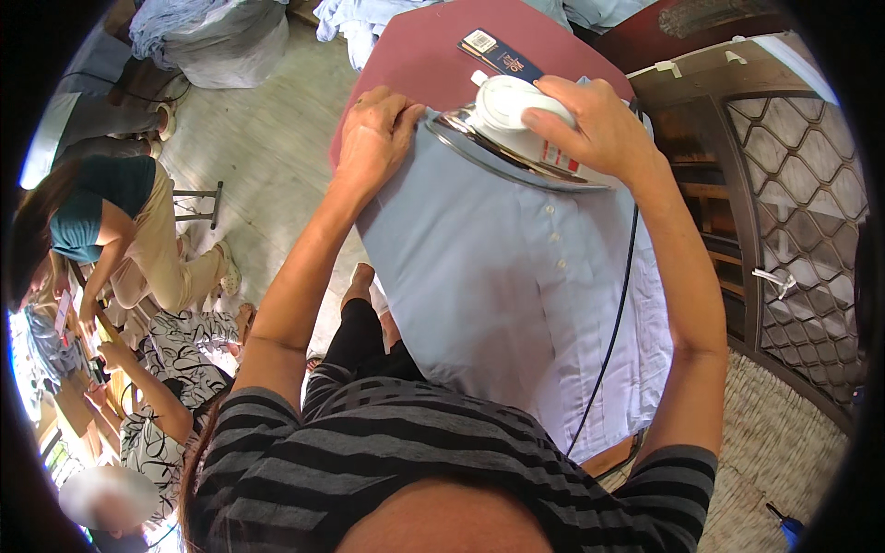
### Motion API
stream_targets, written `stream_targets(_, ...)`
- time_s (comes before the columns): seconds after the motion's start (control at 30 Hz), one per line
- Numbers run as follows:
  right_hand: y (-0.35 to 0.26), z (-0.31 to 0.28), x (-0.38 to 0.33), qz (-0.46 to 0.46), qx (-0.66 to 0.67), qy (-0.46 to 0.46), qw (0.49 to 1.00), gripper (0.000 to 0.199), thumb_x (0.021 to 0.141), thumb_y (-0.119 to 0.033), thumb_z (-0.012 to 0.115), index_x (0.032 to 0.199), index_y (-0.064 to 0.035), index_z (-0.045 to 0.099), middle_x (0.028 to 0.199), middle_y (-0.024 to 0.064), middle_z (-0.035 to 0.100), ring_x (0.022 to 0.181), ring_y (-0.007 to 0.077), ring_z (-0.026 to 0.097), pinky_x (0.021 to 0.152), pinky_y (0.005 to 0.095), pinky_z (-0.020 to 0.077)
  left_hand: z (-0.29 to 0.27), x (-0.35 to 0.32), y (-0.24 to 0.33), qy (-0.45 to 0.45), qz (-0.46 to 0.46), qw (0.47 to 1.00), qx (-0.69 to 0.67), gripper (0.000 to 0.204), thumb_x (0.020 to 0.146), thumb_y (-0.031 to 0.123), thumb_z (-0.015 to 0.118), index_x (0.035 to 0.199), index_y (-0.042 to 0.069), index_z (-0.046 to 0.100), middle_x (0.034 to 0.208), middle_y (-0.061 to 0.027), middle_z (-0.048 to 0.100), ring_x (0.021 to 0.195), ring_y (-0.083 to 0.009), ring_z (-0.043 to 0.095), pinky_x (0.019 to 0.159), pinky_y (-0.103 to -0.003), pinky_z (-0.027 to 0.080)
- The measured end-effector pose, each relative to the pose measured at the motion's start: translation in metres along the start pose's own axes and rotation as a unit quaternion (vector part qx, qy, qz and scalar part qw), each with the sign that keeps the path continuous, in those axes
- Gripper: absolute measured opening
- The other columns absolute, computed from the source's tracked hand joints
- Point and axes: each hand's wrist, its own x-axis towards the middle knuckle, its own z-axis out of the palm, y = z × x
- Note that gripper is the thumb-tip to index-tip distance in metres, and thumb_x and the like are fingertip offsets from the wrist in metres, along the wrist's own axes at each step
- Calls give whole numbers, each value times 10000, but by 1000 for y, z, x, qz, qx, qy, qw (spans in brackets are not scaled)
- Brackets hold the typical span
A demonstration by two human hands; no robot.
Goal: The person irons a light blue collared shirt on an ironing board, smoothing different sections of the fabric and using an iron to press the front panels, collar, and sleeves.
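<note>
Maroon tabletop (406,41) beneath everything. Light-blue button-front shirt (452,258) spread over it; probably light, soft, quick to crease, best taken by its edge. White-and-chrome electric iron (516,120) on the shirt's far end, tip leftward; likely heavy, rigid, hot below: handle only. Right hand (599,129) wraps that handle. Left hand (376,129) at the shirt's far left corner; cannot tell if pinching or pressing. Buttons (550,209) small, likely hard, near the iron.
</note>
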Motion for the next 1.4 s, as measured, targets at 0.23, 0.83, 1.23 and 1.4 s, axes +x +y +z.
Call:
stream_targets(0.23,-13,20,24,65,-34,17,997,406,876,-405,662,766,-19,597,628,218,572,595,399,570,551,427,447,-53,-57,4,-47,-2,993,106,297,768,238,813,779,18,613,762,-96,566,690,-266,560,622,-378,454)
stream_targets(0.83,-122,43,-5,330,38,75,940,502,955,-448,530,916,47,604,826,272,648,765,429,637,722,487,474,-61,-57,-25,-99,-14,995,-12,268,815,250,735,733,28,608,767,-120,536,674,-318,567,600,-434,451)
stream_targets(1.23,-243,102,-144,514,147,206,819,353,975,-323,596,928,23,541,757,252,632,640,371,611,617,400,477,-84,-38,-32,-245,19,969,-12,296,850,301,726,826,31,609,779,-102,561,665,-279,573,618,-392,462)
stream_targets(1.4,-231,105,-100,541,157,218,797,352,985,-314,575,980,33,515,799,267,651,746,427,672,639,454,502,-91,-17,-19,-265,69,962,13,261,855,309,722,905,71,627,848,-90,590,719,-303,582,647,-415,460)
